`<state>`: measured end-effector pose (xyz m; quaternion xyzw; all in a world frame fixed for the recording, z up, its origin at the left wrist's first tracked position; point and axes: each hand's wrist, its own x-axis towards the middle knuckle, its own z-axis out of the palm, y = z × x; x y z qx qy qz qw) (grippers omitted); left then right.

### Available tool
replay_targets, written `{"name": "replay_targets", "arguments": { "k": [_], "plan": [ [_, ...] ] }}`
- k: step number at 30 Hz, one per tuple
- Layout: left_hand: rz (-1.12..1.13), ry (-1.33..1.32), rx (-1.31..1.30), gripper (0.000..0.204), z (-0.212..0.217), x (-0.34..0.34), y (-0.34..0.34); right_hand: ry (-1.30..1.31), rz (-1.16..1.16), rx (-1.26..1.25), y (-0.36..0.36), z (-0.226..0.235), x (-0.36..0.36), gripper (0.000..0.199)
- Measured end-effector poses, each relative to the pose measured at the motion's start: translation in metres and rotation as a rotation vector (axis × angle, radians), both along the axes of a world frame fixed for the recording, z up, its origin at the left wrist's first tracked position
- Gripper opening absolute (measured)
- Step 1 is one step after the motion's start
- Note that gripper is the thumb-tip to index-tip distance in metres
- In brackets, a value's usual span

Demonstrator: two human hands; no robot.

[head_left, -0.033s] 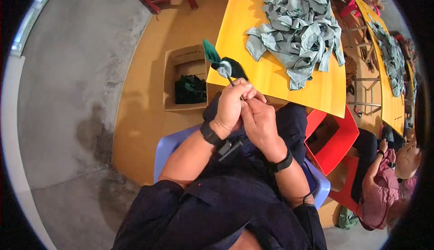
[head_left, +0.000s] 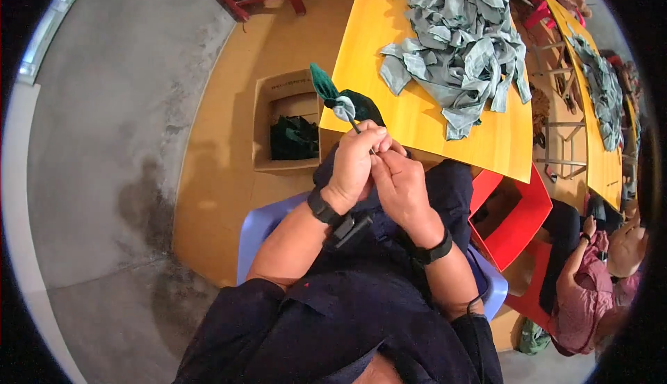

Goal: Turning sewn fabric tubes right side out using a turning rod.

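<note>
- Biggest risk as I see it: the green fabric flower (head_left: 338, 99) sits on a really thin stem (head_left: 361, 132), and both hands are pinching that stem low down, right where they meet. If either pinch loosens, I'd guess the stem spins or slides and whatever is being wound on it comes undone.
- Second worry: the flower head sticks out well beyond the fingertips, up and away from the body, so it's top-heavy. Too much squeeze or twist could kink the stem just above the knuckles.
- Third: the head hangs just off the near edge of the yellow table (head_left: 424, 120). A bump against that edge could crush the petals.
- Left hand (head_left: 354, 165): curled nearly closed, fingers wrapped around the stem's lower part, thumb side pressed against the other hand. It's holding the stem, no gap I can make out.
- Right hand (head_left: 399, 186): also curled tight, fingertips bunched at the stem just beside the left fingers. Looks like a narrow pinch, but the exact contact spot is hidden between the two hands.
- Around the hands: a pile of grey-green fabric strips (head_left: 455, 51) lies farther out on the table, well beyond the flower; an open cardboard box (head_left: 285, 130) with dark green stuff inside sits off to the left hand's side, on the floor.
</note>
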<state>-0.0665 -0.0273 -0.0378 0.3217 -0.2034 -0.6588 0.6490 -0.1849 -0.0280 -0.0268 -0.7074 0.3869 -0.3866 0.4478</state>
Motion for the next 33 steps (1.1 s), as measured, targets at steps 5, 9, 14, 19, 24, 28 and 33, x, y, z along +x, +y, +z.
{"name": "replay_targets", "arguments": {
  "k": [5,9,14,19,24,28,33],
  "plan": [
    [0.416,-0.205,0.050,0.007,0.016,0.025,0.026,0.006,0.062,0.189,-0.005,0.001,-0.022,0.023],
    [0.638,-0.948,-0.152,0.031,0.059,0.064,0.031,-0.078,0.152,0.168,-0.003,0.008,-0.029,0.028],
    [-0.053,-1.020,-0.372,0.038,0.069,0.095,0.016,-0.349,0.304,0.630,0.006,0.030,-0.043,0.032],
    [0.116,-1.364,-0.354,0.038,0.056,0.044,0.028,-0.430,0.225,0.773,0.009,0.038,-0.036,0.031],
    [0.032,-1.359,-0.423,0.030,0.041,0.012,0.038,-0.301,0.002,0.633,-0.014,0.035,-0.027,0.029],
    [0.057,-1.318,-0.370,0.024,0.047,0.030,0.037,-0.275,0.111,0.474,-0.017,0.030,-0.019,0.030],
    [0.026,-0.866,-0.272,0.027,0.048,0.056,0.039,-0.370,0.300,0.709,-0.009,0.032,-0.034,0.031]
  ]
}}
